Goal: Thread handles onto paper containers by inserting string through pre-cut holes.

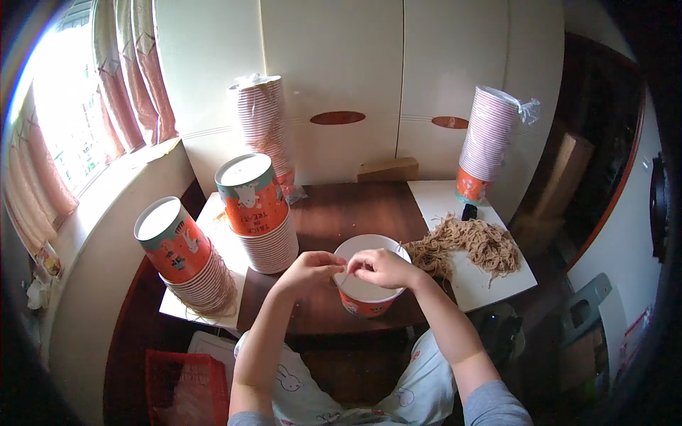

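A white-lined paper cup with an orange printed outside (366,302) sits upright at the near edge of the dark wooden table (355,209). My left hand (309,270) and my right hand (380,266) meet over its rim, fingertips pinched together on what looks like a thin strand of tan string; the strand itself is barely visible. A loose heap of tan string (469,245) lies on a white sheet (490,284) just right of the cup.
Two stacks of upturned orange cups (256,213) (181,255) stand left of my hands. Tall wrapped cup stacks stand at the back (264,128) and back right (486,142). A small black object (469,211) lies by the string. A red crate (186,387) sits on the floor.
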